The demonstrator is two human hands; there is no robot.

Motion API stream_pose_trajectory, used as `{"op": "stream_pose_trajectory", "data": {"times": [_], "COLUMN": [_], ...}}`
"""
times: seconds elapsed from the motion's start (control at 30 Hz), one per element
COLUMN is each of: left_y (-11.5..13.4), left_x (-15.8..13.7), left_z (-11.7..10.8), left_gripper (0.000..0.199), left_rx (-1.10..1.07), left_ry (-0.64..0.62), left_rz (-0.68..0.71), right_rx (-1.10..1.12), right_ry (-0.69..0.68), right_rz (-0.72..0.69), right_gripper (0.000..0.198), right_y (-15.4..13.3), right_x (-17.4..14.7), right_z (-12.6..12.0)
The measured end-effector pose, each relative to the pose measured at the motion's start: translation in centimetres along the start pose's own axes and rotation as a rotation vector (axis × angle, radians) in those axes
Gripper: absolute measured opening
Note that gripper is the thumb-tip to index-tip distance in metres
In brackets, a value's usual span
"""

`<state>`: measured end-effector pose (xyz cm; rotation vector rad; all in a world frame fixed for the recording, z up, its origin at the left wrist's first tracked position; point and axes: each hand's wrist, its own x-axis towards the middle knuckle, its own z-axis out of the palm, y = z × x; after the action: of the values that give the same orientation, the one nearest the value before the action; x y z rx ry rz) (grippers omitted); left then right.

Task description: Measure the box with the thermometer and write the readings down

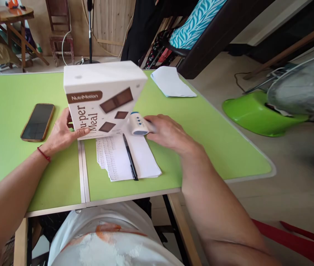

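A white NutriMotion box (107, 99) printed with chocolate-bar pictures stands on the green table, tilted slightly. My left hand (64, 129) grips its lower left corner, thumb on the front and fingers behind the side. Beside the box's right edge, my right hand (166, 131) holds a white handheld device with blue buttons (139, 123); its exact kind I cannot make out. Below them lie handwritten papers (146, 159), partly covered by the box, with a black pen (130, 157) across them.
The green table (207, 147) has a metal seam and rounded right corner. A phone (37, 122) lies left; folded white papers (172, 81) lie at the back right. Beyond the right edge are a green stool (256, 114) and a fan (306, 85). Other people are behind.
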<state>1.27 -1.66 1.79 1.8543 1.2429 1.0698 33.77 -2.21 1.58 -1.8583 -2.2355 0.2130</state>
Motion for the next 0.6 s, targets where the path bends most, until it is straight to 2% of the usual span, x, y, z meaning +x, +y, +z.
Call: {"op": "stream_pose_trajectory", "data": {"times": [0.1, 0.13, 0.17, 0.2, 0.23, 0.27, 0.3, 0.33, 0.47, 0.6], "left_y": [0.7, 0.9, 0.9, 0.9, 0.9, 0.9, 0.8, 0.8, 1.2, 0.9], "left_x": [-0.1, -0.2, -0.2, -0.2, -0.2, -0.2, -0.2, -0.2, -0.1, 0.0], "left_z": [-0.3, -0.4, -0.5, -0.6, -0.7, -0.8, -0.9, -0.9, -0.8, -0.8], "left_gripper": [0.06, 0.058, 0.058, 0.058, 0.058, 0.059, 0.059, 0.059, 0.057, 0.06], "left_rx": [-0.099, -0.144, -0.181, -0.204, -0.206, -0.192, -0.175, -0.163, -0.186, -0.211], "left_ry": [-0.059, -0.09, -0.119, -0.142, -0.158, -0.167, -0.175, -0.187, -0.247, -0.266], "left_rz": [-0.028, -0.04, -0.055, -0.076, -0.103, -0.13, -0.149, -0.159, -0.132, -0.141], "right_rx": [0.395, 0.585, 0.792, 1.001, 1.217, 1.396, 1.521, 1.595, 1.721, 1.667], "right_ry": [0.341, 0.45, 0.533, 0.477, 0.369, 0.196, 0.078, 0.029, -0.115, -0.109], "right_rz": [0.124, 0.131, 0.093, 0.042, 0.018, 0.019, 0.065, 0.102, 0.211, 0.245], "right_gripper": [0.047, 0.044, 0.033, 0.019, 0.015, 0.015, 0.015, 0.014, 0.015, 0.019], "right_y": [-1.4, -2.3, -3.3, -4.5, -5.7, -7.0, -8.2, -9.2, -11.7, -12.2], "right_x": [-2.2, -3.3, -4.5, -5.7, -6.9, -8.1, -9.0, -9.7, -10.2, -9.0], "right_z": [-1.2, -1.5, -1.6, -1.5, -1.2, -0.6, 0.1, 1.0, 3.8, 4.5]}}
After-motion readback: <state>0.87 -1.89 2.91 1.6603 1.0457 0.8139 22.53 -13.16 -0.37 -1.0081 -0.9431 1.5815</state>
